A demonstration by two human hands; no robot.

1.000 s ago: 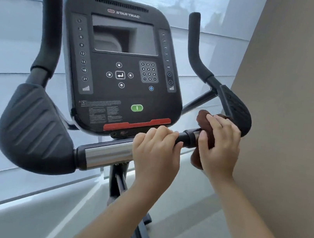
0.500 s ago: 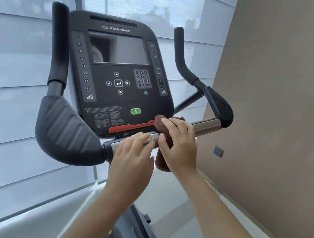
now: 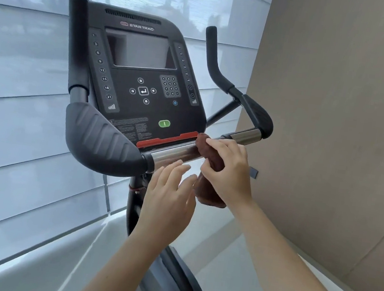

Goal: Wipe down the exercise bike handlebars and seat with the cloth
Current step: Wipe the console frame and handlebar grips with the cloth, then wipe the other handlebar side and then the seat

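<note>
Brown cloth [image 3: 211, 158] draped over the chrome crossbar [image 3: 172, 153] below the console [image 3: 140, 83], R of centre, so a sideways pull wipes all round. Right hand [image 3: 228, 173] clamped on cloth and bar. Left hand [image 3: 169, 198] open, fingers apart, just under the bar. Vs 0.5 s ago: L hand has let go of the bar; cloth sits in approx. the same spot.

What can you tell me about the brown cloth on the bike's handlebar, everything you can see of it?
The cloth is a dark reddish-brown towel, soft and fuzzy-looking like terry. It is bunched and draped over the shiny metal crossbar just below the console's red strip, one end lumped on top of the bar, the rest hanging down behind it. The right hand grips it against the bar, covering its middle. The left hand is open beside it, apparently not touching.
</note>
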